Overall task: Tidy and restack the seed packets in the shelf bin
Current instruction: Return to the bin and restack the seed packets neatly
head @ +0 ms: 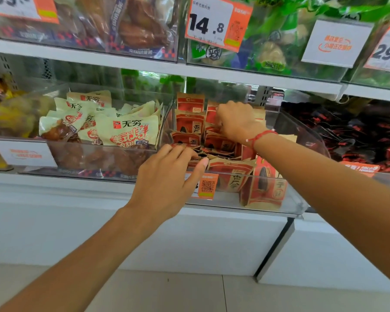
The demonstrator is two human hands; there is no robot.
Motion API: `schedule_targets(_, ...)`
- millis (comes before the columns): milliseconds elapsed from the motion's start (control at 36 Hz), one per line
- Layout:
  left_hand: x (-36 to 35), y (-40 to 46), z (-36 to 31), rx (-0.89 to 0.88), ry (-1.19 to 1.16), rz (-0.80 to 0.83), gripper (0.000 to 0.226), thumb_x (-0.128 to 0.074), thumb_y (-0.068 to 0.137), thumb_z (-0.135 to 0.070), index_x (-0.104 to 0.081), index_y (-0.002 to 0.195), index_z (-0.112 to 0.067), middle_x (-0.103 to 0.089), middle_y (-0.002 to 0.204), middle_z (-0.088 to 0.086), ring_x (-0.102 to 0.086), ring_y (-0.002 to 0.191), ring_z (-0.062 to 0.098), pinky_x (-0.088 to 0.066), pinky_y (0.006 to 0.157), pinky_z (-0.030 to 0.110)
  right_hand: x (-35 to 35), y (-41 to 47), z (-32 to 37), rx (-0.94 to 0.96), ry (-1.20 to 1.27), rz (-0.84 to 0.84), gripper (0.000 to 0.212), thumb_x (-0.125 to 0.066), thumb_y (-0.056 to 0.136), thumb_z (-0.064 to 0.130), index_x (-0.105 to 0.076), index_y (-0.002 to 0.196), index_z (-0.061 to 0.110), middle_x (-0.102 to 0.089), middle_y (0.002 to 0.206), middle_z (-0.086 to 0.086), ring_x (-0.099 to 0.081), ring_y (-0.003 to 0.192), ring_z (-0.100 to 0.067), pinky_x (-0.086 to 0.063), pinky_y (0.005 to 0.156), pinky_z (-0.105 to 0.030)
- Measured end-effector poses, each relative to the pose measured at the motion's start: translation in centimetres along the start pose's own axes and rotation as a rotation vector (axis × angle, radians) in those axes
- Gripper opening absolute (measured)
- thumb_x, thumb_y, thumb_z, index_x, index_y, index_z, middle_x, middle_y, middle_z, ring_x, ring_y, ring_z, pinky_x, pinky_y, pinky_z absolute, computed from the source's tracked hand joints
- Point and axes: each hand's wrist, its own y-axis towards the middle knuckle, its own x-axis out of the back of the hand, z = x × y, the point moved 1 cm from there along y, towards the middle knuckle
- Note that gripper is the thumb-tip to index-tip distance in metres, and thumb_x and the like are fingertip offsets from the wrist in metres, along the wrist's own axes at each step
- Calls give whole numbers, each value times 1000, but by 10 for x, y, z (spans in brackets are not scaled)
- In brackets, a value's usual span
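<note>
Red-and-tan seed packets [190, 122] fill a clear plastic shelf bin [291, 199] at the centre. Some stand upright in rows at the back, others lie tumbled in the middle, and a few lean against the front wall [263, 188]. My right hand [236, 122] reaches deep into the bin, fingers curled down round the tops of upright packets at the back right. My left hand [167, 176] is at the bin's front rim, fingers bent over the loose packets at the front left and thumb out along the rim. Whether it grips one is hidden.
A bin of cream snack bags [126, 131] stands directly left, and a bin of dark red-and-black packets [347, 131] directly right. An orange QR label [206, 185] hangs on the bin front. A shelf [144, 64] with price tags runs overhead.
</note>
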Motion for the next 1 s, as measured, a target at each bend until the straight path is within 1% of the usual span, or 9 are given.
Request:
schedule_targets(167,1,-1,0,8,-14,34,65,-9,93,-60,-62,107,-26,-63,101,-11,-53,95,10,-32,65,19,8,1,-14,20,-44,-145,22,-54,86,1,-66,102,11,-65,106,-13,-60,100,-36,-39,69,-36)
schedule_targets(306,0,-1,3,5,-16,10,61,-14,94,-57,-64,101,-24,-64,95,-11,-55,91,11,-34,62,19,13,-25,-29,94,52,-416,14,-50,89,7,-60,97,10,-66,85,-12,-61,80,-37,-42,57,-37)
schedule_targets(417,3,-2,-1,35,-67,83,64,-11,92,-62,-58,119,-26,-59,114,-13,-50,108,8,-34,69,19,25,-61,-32,118,164,-709,9,-58,89,13,-67,91,12,-68,75,-7,-61,72,-32,-41,63,-33)
schedule_targets(583,18,-5,-4,101,-195,76,54,-22,92,-55,-44,133,-27,-49,133,-15,-41,123,3,-33,83,16,52,-105,-31,62,372,-987,10,-57,93,11,-66,97,8,-66,86,-6,-57,83,-30,-35,78,-34)
schedule_targets(667,29,-5,-6,190,-383,21,46,-32,94,-54,-45,132,-32,-50,129,-18,-43,122,2,-39,96,25,64,-125,-28,32,567,-1057,10,-54,94,9,-63,98,7,-60,89,3,-52,86,-23,-37,78,-33)
schedule_targets(722,38,-4,-8,249,-580,-16,43,-34,92,-64,-49,123,-38,-55,116,-24,-50,111,-3,-46,95,33,70,-138,-23,12,747,-1061,10,-51,95,9,-59,100,11,-50,91,16,-51,88,-21,-40,77,-30)
schedule_targets(833,58,-5,-18,252,-923,37,45,-36,79,-72,-52,113,-47,-59,107,-29,-52,104,-15,-40,83,8,74,-158,-13,10,1027,-1017,14,-49,96,12,-51,101,25,-48,95,22,-51,91,-18,-47,74,-44)
schedule_targets(889,64,-7,-23,220,-973,74,40,-41,79,-69,-52,111,-48,-59,109,-30,-52,106,-15,-41,82,5,76,-164,-9,37,1035,-1001,15,-50,95,12,-51,100,25,-49,95,19,-53,90,-22,-47,71,-41)
schedule_targets(1000,65,-12,-28,148,-813,-4,53,-49,75,-69,-51,122,-44,-58,119,-21,-54,114,-1,-50,94,31,83,-172,-4,83,1070,-1034,14,-51,95,8,-53,100,21,-53,93,8,-54,84,-21,-43,68,-31)
